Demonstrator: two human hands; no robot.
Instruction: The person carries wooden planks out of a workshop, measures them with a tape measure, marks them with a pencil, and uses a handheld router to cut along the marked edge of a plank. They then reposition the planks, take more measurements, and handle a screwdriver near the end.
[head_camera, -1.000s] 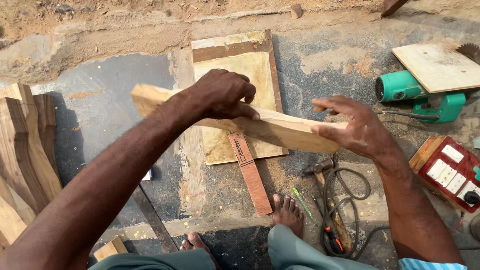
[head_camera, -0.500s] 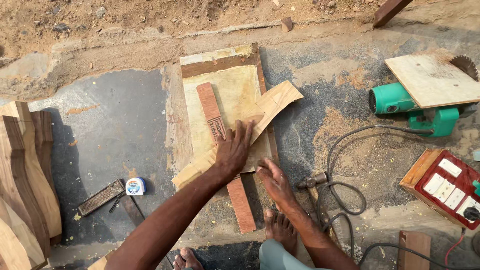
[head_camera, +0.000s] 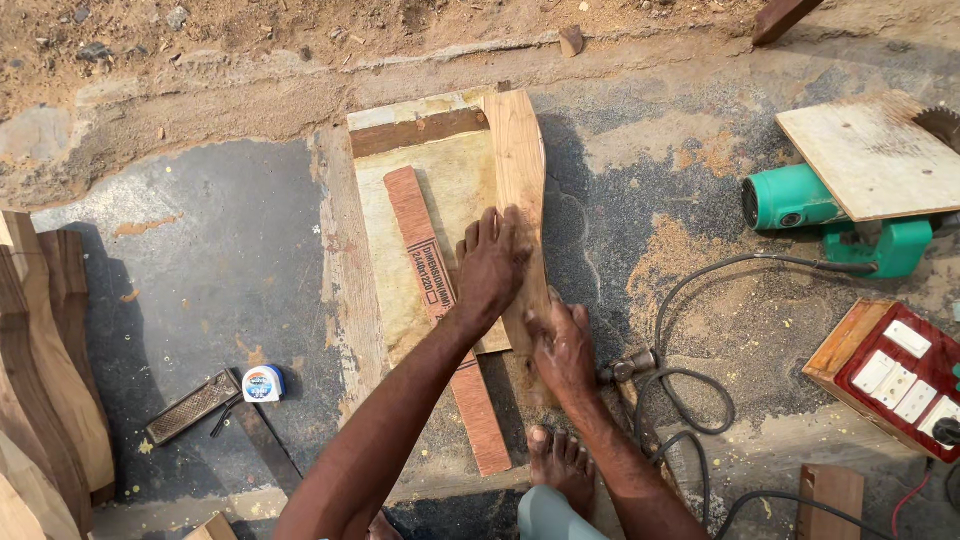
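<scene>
Both hands press flat, fingers spread open, on a long pale curvy wooden board (head_camera: 520, 170) lying on the floor. The left hand (head_camera: 493, 262) sits above the right hand (head_camera: 562, 345). A thin reddish wooden strip (head_camera: 425, 240) lies just left of the fingers.

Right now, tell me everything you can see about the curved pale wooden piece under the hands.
The curved wooden piece is a pale, raw-looking plank with visible grain, a squared far end and wavy long edges that narrow toward the person. It lies flat, running lengthwise away from the person, along the right edge of the plywood board on the ground. The left hand presses flat on its middle, and the right hand covers its near end. A reddish strip lies beside it to the left.
</scene>
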